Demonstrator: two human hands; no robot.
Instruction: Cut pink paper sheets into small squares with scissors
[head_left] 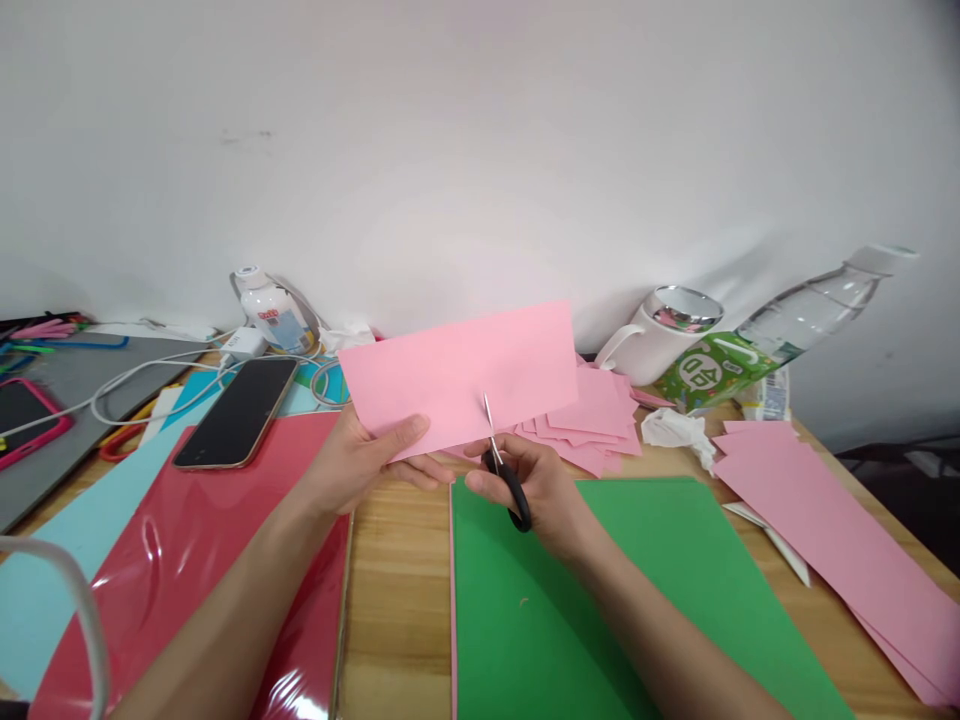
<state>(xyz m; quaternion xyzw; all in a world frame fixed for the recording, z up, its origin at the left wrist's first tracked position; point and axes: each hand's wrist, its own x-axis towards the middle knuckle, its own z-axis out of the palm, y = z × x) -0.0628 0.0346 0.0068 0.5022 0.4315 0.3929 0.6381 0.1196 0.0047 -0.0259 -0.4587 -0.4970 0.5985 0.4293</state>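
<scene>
Nearest the lens, two bare forearms run up from the bottom edge over a wooden table (397,590), the left crossing a glossy red sheet (225,560), the right crossing a green sheet (600,600).

Largest item in play: a pink paper strip (457,375), held up off the table just beyond both hands, long axis running left to right and tilted a little, right end higher. It sits between the hands and the wall.

Left hand (360,462): closed in a pinch on the strip's lower left edge, thumb on the near face, fingers hidden behind. It is the hand carrying the sheet.

Right hand (536,490): closed around the black handles of a pair of scissors (499,460), directly below the strip's lower edge near its middle. Blades point up and away, entering the paper roughly at right angles to its long axis; a short cut already shows there. Blade opening too fine to judge.

Beyond the right hand: a loose pile of pink offcuts (592,420), touching the table. Right of it, long pink strips (825,530) lie stacked. Beyond the left hand, a dark phone (238,410) rests on the red sheet.
</scene>
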